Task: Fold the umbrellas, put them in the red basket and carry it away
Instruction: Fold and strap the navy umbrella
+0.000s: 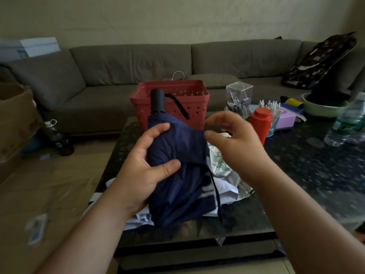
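Centrally in the frame, one navy blue collapsed fabric umbrella (177,171) stands gripped in the left hand (146,165), black handle up. Another pale printed umbrella (221,171) lies beneath on the dark surface (316,175). Behind stands one red perforated plastic basket (187,95). The right hand (235,143) hovers right of centre, fingers loosely curled, holding nothing.

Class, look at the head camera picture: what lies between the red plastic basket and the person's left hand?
In the head view, the folded navy blue fabric umbrella fills that stretch: the left hand grips its canopy, and its black cylindrical handle points up in front of the red plastic basket.
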Action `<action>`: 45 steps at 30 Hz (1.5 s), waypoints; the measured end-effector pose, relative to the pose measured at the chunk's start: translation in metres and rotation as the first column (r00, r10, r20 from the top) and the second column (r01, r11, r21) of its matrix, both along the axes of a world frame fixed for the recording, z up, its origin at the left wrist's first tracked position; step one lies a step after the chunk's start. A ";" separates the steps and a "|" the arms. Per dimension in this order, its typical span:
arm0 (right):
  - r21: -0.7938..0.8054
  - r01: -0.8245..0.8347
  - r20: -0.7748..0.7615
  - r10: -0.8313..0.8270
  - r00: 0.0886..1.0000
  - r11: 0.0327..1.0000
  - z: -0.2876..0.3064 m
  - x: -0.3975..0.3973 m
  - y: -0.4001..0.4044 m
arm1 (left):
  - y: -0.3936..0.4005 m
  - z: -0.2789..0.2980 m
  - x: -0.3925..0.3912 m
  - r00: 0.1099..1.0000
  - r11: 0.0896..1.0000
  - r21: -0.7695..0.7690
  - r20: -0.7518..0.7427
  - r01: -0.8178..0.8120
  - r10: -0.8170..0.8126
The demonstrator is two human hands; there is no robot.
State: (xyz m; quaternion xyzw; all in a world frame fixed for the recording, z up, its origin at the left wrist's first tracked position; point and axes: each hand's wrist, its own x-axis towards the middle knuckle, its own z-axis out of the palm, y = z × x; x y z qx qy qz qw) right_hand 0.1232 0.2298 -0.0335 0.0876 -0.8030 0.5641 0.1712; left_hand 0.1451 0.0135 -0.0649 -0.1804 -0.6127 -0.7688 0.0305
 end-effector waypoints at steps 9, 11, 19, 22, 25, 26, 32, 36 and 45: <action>0.434 -0.002 -0.342 0.167 0.925 0.901 -0.011 0.044 -0.045 | -0.002 0.010 -0.011 0.951 0.921 0.242 0.136 -0.305 0.279; 0.477 -0.006 -0.305 0.172 0.936 0.879 -0.016 0.047 -0.052 | -0.003 0.009 -0.011 0.938 0.905 0.255 0.161 -0.341 0.308; 0.418 0.079 -0.212 0.013 0.977 0.905 -0.021 0.044 -0.060 | 0.001 0.009 -0.006 0.903 0.865 0.260 0.090 -0.429 0.421; 0.386 0.050 -0.135 0.002 0.991 0.921 -0.021 0.045 -0.061 | 0.003 0.007 -0.006 0.892 0.856 0.259 0.054 -0.447 0.449; 0.329 0.013 -0.064 0.009 0.998 0.944 -0.019 0.047 -0.063 | 0.005 0.003 -0.008 0.865 0.835 0.249 0.030 -0.491 0.500; 0.312 0.015 -0.060 0.003 0.998 0.950 -0.019 0.047 -0.063 | 0.005 0.001 -0.009 0.852 0.823 0.245 0.026 -0.513 0.524; 0.312 0.055 -0.060 -0.039 0.997 0.948 -0.022 0.047 -0.066 | 0.004 -0.004 -0.011 0.787 0.777 0.188 -0.032 -0.601 0.616; 0.319 0.214 -0.304 -0.114 0.946 0.923 -0.028 0.045 -0.067 | 0.005 -0.005 -0.012 0.779 0.770 0.179 -0.029 -0.613 0.627; -0.056 -0.046 0.042 0.049 0.998 0.997 -0.022 0.042 -0.064 | 0.003 -0.003 -0.006 0.735 0.746 0.117 -0.129 -0.656 0.666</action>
